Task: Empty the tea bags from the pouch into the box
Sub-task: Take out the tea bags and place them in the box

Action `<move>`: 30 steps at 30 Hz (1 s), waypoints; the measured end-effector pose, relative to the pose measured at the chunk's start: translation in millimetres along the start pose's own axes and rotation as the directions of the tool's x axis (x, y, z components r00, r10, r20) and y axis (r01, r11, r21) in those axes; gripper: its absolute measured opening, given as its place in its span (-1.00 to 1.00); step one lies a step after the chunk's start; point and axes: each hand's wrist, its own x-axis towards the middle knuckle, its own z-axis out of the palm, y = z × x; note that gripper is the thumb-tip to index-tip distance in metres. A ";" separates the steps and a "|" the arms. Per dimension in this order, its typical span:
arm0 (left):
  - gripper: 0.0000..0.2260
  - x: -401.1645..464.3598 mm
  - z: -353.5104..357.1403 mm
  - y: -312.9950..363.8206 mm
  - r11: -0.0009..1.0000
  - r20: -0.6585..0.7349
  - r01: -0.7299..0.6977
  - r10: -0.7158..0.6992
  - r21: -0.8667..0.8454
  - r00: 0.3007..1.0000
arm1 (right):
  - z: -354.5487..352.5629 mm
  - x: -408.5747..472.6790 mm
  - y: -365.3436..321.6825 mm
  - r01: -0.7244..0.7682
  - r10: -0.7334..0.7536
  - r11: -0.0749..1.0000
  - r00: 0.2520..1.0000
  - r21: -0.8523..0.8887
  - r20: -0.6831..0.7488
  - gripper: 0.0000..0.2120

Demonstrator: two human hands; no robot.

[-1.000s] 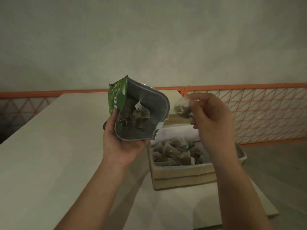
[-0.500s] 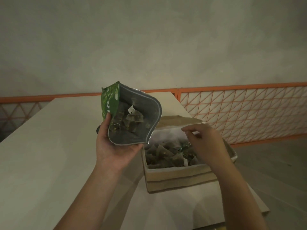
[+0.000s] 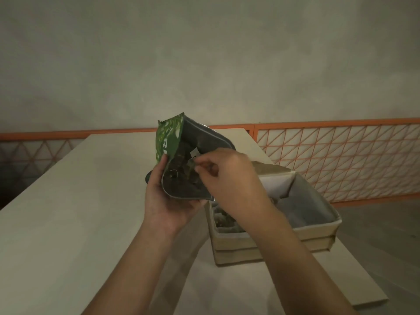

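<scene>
On the pale worktop (image 3: 68, 212) before the orange lattice railing (image 3: 329, 160), the right hand (image 3: 227, 176), which half a second ago was down over the box (image 3: 272, 244), is now at the pouch (image 3: 181, 169) mouth, its fingers (image 3: 202, 163) curled inward and apparently pinching a tea bag tag, though contact is not clear. The left hand (image 3: 168, 201) grips the pouch upright, just left of the box. Tea bags (image 3: 225, 221) already lie in the box; more remain in the pouch, so another transfer cycle is judged to be starting.

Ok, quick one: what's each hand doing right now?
Left hand: grips the open green pouch from below.
Right hand: fingers curled at the pouch mouth, reaching for the tea bags; whether it has pinched one cannot be told.
</scene>
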 end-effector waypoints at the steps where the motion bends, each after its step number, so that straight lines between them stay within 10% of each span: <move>1: -0.54 -0.4 -0.4 0.2 1.000 -0.011 -0.009 0.009 0.008 1.000 | 5.2 5.4 -1.7 0.003 0.000 0.997 0.999 -0.074 0.045 -0.82; 16: -0.61 -3.0 -1.6 3.3 0.999 0.040 -0.015 0.014 0.035 0.999 | 32.4 37.4 -0.4 -0.031 0.229 0.906 0.874 -0.422 0.428 -0.74; 23: -0.59 -3.2 -1.7 3.7 0.997 -0.023 -0.007 0.009 0.080 1.000 | 11.8 16.5 0.8 -0.055 0.122 0.983 0.910 -0.175 0.397 -0.90; 30: -0.53 -4.5 1.3 1.2 0.999 -0.021 0.038 -0.037 0.037 0.999 | -16.2 -8.9 9.0 -0.132 0.099 0.955 0.986 0.264 0.135 -0.65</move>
